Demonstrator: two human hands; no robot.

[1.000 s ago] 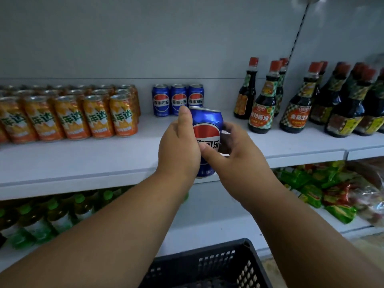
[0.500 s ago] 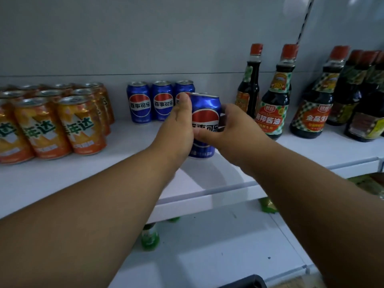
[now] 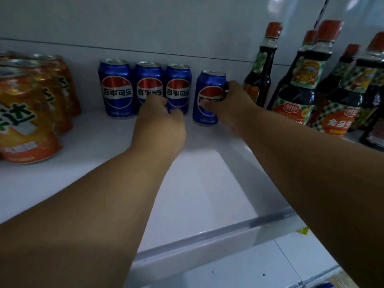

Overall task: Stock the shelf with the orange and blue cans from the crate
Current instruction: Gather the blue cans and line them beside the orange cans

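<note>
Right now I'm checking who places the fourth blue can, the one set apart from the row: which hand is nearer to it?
Right. The right hand grips the fourth blue can from its right side; the left hand hangs to its left, off it.

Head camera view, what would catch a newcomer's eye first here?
Two bare forearms reach onto the white shelf. The right hand grips a blue cola can standing just right of a row of three matching blue cans at the back, while the left hand sits in front of that row. Orange soda cans crowd the left, and dark red-capped sauce bottles the right.
</note>
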